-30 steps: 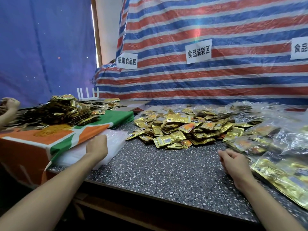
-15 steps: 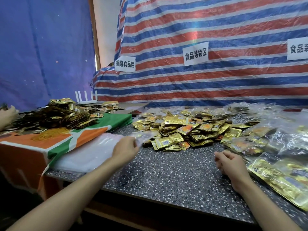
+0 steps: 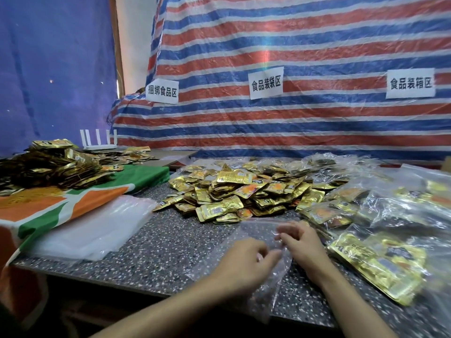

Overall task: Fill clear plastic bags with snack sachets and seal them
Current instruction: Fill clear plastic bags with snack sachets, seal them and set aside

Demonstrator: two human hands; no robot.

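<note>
An empty clear plastic bag point(image 3: 253, 230) with a red zip strip lies in front of me on the speckled table point(image 3: 166, 240). My left hand point(image 3: 244, 262) pinches its near side, and my right hand point(image 3: 301, 242) grips its right edge. The two hands almost touch. Behind the bag rises a heap of gold snack sachets point(image 3: 244, 191). A stack of empty clear bags point(image 3: 97, 225) rests at the left of the table.
Filled clear bags of gold sachets point(image 3: 380, 230) crowd the right side up to the table's front edge. At left, a second table with an orange-green cloth point(image 3: 73, 206) carries another sachet pile point(image 3: 53, 167). A striped tarp with paper signs closes the back.
My left hand has pulled one clear bag off the left stack and carried it rightward to the middle. My right hand has opened from a fist and taken the bag's right edge.
</note>
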